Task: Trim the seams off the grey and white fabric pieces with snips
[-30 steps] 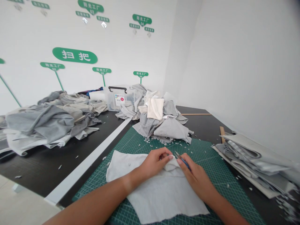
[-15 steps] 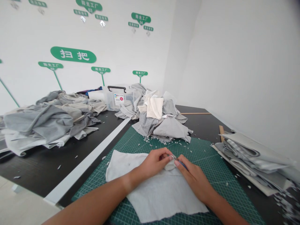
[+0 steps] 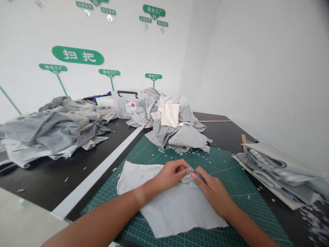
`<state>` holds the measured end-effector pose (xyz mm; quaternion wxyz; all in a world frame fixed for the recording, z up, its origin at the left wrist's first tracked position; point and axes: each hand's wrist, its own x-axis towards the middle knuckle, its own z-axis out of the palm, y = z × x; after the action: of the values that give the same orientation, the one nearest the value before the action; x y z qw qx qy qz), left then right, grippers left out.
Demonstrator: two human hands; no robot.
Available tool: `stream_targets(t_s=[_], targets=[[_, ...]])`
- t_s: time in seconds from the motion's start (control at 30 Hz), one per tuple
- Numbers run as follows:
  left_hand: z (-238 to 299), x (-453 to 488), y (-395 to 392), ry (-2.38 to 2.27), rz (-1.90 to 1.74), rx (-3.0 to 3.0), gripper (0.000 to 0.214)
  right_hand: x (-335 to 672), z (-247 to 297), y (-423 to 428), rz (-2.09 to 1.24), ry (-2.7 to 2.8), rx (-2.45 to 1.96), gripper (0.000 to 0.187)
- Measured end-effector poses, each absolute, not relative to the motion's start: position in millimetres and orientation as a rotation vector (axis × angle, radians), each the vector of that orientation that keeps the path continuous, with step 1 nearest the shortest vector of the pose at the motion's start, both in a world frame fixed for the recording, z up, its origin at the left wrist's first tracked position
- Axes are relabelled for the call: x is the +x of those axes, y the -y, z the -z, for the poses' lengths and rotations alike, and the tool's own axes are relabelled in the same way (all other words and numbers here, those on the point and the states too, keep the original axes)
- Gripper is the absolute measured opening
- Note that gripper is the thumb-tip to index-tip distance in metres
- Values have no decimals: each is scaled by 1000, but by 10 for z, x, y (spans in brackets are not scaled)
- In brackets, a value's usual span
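Note:
A light grey piece of cloth lies spread on a green cutting mat. My left hand pinches a folded-up bit of this cloth near its far edge. In my right hand is a small tool with a blue handle and a thin metal end, which meets the cloth at my left fingertips. The fingers cover most of the tool, so its exact kind cannot be made out.
A heap of grey and cream cloths sits at the mat's far edge, with small scraps before it. Behind stands a clear plastic box. More cloths are piled left; folded fabric is stacked right, near a wooden strip.
The view has tipped slightly downward, so the surroundings sit a little higher in the picture. Both hands keep nearly the same hold on the cloth and the tool.

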<state>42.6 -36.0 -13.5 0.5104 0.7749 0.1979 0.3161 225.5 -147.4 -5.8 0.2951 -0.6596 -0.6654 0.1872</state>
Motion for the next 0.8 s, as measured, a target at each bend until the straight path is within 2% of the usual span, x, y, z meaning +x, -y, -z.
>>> stream_targets(t_s=[0.5,0.8], targets=[[115,439,355,-483,-755,1763,34,2267,56,1466,-444,1793,-1811,35],[200,457,313,-466,-739,1771,32,2263,64,1463,-444,1803,-1819,35]])
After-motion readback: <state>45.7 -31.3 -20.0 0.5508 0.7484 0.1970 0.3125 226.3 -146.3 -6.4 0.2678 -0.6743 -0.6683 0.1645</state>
